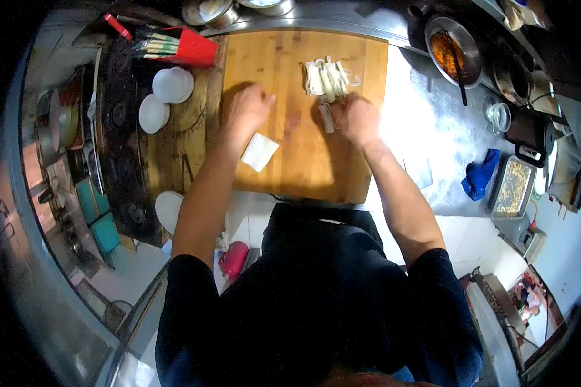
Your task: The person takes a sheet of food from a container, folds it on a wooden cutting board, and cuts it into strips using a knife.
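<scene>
On the wooden cutting board [290,135] lies a loose bunch of pale, flat strips [326,74], and their exact kind is not clear. My right hand [358,119] is at the near side of this bunch, fingers closed on a short pale strip [328,119] that shows beside them. Over the board's left part, my left hand [250,106] is curled with the thumb sticking out, and nothing shows in it. A flat white square piece [260,151] rests just below the left wrist.
White bowls [153,114] and a red holder [197,48] with packets stand left of the board. To the right are a metal pan [454,55] of reddish food, a glass [498,118], a blue cloth [481,174] and a metal tray [513,187].
</scene>
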`<state>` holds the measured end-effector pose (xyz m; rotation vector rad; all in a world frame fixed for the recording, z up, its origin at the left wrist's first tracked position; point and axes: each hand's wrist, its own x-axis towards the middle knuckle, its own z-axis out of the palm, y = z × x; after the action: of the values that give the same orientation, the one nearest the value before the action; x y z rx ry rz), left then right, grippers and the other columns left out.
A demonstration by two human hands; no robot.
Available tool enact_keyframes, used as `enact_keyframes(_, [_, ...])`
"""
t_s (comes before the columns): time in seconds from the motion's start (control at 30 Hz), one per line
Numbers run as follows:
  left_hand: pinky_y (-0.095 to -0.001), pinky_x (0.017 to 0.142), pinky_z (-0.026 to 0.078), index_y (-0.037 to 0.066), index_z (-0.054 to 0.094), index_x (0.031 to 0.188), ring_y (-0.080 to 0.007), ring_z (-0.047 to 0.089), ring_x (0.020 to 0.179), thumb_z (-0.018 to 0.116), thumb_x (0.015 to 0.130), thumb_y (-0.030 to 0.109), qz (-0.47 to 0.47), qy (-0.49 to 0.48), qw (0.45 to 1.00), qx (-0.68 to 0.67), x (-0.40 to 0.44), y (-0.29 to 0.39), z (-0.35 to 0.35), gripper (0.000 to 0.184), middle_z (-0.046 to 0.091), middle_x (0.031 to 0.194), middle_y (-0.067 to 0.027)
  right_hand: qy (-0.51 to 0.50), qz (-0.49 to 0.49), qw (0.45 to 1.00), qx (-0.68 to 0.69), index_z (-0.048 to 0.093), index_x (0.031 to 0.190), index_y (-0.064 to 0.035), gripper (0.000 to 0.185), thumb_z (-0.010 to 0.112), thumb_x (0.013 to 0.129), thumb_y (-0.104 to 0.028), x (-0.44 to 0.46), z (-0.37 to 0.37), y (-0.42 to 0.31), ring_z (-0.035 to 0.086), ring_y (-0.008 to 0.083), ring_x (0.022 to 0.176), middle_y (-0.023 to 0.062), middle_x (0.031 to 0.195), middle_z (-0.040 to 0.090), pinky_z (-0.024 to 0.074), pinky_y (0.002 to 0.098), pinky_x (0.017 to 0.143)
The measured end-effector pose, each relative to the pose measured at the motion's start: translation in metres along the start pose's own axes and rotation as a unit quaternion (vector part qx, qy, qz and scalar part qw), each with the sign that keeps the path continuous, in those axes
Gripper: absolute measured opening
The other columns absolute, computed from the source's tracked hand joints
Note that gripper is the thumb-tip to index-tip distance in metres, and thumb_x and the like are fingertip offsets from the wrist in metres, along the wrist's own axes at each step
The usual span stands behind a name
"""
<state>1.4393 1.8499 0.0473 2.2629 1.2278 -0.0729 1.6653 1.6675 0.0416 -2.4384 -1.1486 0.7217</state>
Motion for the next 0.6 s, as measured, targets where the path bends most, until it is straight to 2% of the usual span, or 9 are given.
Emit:
enact_keyframes(0.07, [-0.0502,0.085,0.059,0.001,0.073,0.116,-0.0420,0.076,0.096,0.078,0.095,0.034,-0.061,-0.049,0.997,0.009,-0.046,-0.035,0.003,0.039,0.077,0.107,-0.0240,-0.097,0.027,0.988,-0.118,0.070,0.109,-0.0002,0.032,0.071,0.095,-0.029,-0.029,0.009,-0.017,0.074,0.0460,0.100,0.0279,0.108,0.076,0.0609,0.0522,0.088])
enact_keyframes(0.1, [-0.0503,0.084,0.059,0.001,0.074,0.109,-0.0414,0.076,0.095,0.081,0.093,0.032,-0.092,-0.077,0.992,0.035,-0.066,-0.045,0.006,0.036,0.077,0.102,-0.0235,-0.100,0.021,0.988,-0.115,0.070,0.109,-0.0002,0.032,0.071,0.095,-0.029,-0.030,0.022,-0.015,0.074,0.0460,0.100,0.0279,0.108,0.076,0.0609,0.0522,0.088])
enact_keyframes(0.13, [-0.0503,0.084,0.059,0.001,0.074,0.109,-0.0414,0.076,0.095,0.081,0.093,0.032,-0.097,-0.074,0.992,0.037,-0.081,-0.051,0.011,0.036,0.077,0.102,-0.0235,-0.056,-0.012,0.994,-0.090,0.069,0.106,-0.0008,0.031,0.072,0.094,-0.030,-0.033,0.038,-0.012,0.074,0.0456,0.100,0.0276,0.108,0.076,0.0608,0.0527,0.088])
enact_keyframes(0.2, [-0.0512,0.094,0.058,0.005,0.075,0.116,-0.0408,0.074,0.110,0.081,0.092,0.035,-0.162,-0.098,0.981,0.037,-0.108,-0.056,0.016,0.038,0.077,0.114,-0.0227,-0.017,-0.047,0.997,-0.064,0.069,0.104,-0.0014,0.030,0.072,0.094,-0.030,-0.034,0.057,-0.005,0.074,0.0453,0.100,0.0274,0.108,0.076,0.0607,0.0532,0.088])
enact_keyframes(0.33, [-0.0514,0.093,0.057,0.004,0.075,0.115,-0.0394,0.075,0.110,0.085,0.088,0.037,-0.237,-0.076,0.969,0.012,-0.119,-0.050,0.027,0.044,0.077,0.114,-0.0236,-0.048,-0.055,0.997,0.021,0.071,0.113,-0.0025,0.031,0.077,0.088,-0.020,-0.025,0.039,-0.008,0.076,0.0412,0.100,0.0240,0.104,0.077,0.0615,0.0494,0.089])
enact_keyframes(0.4, [-0.0512,0.093,0.057,0.004,0.076,0.114,-0.0393,0.075,0.109,0.084,0.088,0.036,-0.240,-0.093,0.966,0.005,-0.118,-0.047,0.022,0.042,0.078,0.112,-0.0231,-0.063,-0.036,0.995,0.063,0.069,0.112,-0.0011,0.032,0.079,0.089,-0.020,-0.016,0.021,-0.008,0.077,0.0425,0.098,0.0261,0.100,0.077,0.0624,0.0493,0.088])
enact_keyframes(0.43, [-0.0509,0.093,0.057,0.004,0.076,0.113,-0.0392,0.075,0.108,0.084,0.088,0.036,-0.240,-0.110,0.965,0.001,-0.117,-0.046,0.020,0.041,0.078,0.111,-0.0225,-0.054,-0.036,0.991,0.114,0.072,0.103,-0.0009,0.025,0.080,0.089,-0.020,-0.010,0.006,-0.014,0.077,0.0420,0.098,0.0268,0.098,0.078,0.0615,0.0492,0.089])
enact_keyframes(0.57, [-0.0497,0.082,0.058,0.000,0.075,0.096,-0.0416,0.076,0.094,0.089,0.082,0.030,-0.233,-0.084,0.967,-0.059,-0.119,-0.056,0.033,0.036,0.077,0.098,-0.0266,-0.007,-0.050,0.989,0.141,0.073,0.114,0.0009,0.030,0.078,0.094,-0.021,0.020,-0.014,-0.013,0.075,0.0437,0.098,0.0269,0.104,0.077,0.0607,0.0506,0.090])
enact_keyframes(0.6, [-0.0493,0.083,0.058,0.000,0.075,0.097,-0.0408,0.076,0.094,0.089,0.082,0.030,-0.224,-0.082,0.970,-0.038,-0.120,-0.053,0.032,0.036,0.077,0.098,-0.0261,0.051,-0.083,0.993,0.072,0.073,0.116,0.0016,0.031,0.077,0.095,-0.021,0.023,-0.016,-0.012,0.075,0.0441,0.099,0.0275,0.106,0.076,0.0604,0.0510,0.091])
